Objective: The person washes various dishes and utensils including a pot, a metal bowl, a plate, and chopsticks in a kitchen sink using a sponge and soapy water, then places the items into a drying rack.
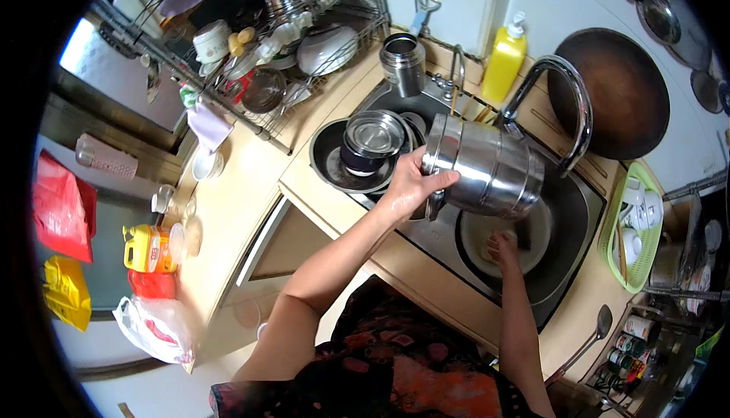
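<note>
My left hand (414,187) is closed on one end of a large stainless-steel canister (490,166), its thumb lying along the metal side. The canister is tipped nearly onto its side above the right sink bowl (569,243), next to the curved faucet (584,106). Below it, my right hand (502,249) reaches into a round metal basin (473,260) in that bowl. Its fingers are curled; whatever they may hold is hidden. Over the left side of the sink sits a dark pan (321,161) with steel lids (374,134) stacked in it.
Behind the sink stand a steel container (403,68), a yellow pump bottle (504,61) and a large wok (608,91). A green basket (645,266) with cups is at the right, near a spatula (603,321). A wire dish rack (304,83) stands on the left counter.
</note>
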Demonstrator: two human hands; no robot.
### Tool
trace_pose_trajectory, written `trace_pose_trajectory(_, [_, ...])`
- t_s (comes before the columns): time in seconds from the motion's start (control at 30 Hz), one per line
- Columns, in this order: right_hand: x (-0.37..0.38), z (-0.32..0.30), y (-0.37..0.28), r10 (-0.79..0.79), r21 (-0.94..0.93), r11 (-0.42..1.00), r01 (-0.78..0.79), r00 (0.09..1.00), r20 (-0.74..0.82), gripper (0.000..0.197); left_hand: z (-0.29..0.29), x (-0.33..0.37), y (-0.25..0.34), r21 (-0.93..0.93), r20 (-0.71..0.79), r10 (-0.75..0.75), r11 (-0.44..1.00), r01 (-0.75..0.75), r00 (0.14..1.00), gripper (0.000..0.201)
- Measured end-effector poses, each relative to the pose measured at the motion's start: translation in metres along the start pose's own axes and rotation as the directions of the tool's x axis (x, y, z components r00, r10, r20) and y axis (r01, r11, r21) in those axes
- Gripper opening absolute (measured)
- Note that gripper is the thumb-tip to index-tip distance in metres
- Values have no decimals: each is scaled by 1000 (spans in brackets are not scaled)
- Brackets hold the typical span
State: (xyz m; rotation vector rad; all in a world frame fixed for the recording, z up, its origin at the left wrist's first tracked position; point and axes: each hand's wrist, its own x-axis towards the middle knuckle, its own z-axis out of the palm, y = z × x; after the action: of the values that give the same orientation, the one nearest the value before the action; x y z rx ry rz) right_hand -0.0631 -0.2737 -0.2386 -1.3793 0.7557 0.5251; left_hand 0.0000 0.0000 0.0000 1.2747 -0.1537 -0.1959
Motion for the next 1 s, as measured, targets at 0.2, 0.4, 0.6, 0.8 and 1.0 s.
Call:
trace_pose_trajectory(0.2, [11, 19, -13, -50, 229, 973, 10, 984, 169, 53, -9, 18, -48, -611, -104, -218, 784, 111, 970, 20])
trace_pose_trajectory(0.4, [6, 37, -21, -175, 460, 885, 71, 967, 186, 38, -18, 13, -53, -718, -126, -199, 694, 49, 972, 20])
trace_pose_trajectory(0.6, [1, 36, -28, -166, 410, 907, 93, 975, 146, 35, -43, -10, 44, -146, -44, 110, 983, -115, 993, 30])
trace_pose_trajectory(0.8, [2, 45, -24, -130, 354, 932, 71, 980, 147, 28, -72, -60, 144, 838, 90, 38, 538, -96, 995, 25])
trace_pose_trajectory(1.0, [11, 52, -16, -145, 255, 961, 108, 980, 135, 29, -102, -114, 189, 993, 47, 70, 106, -54, 996, 24])
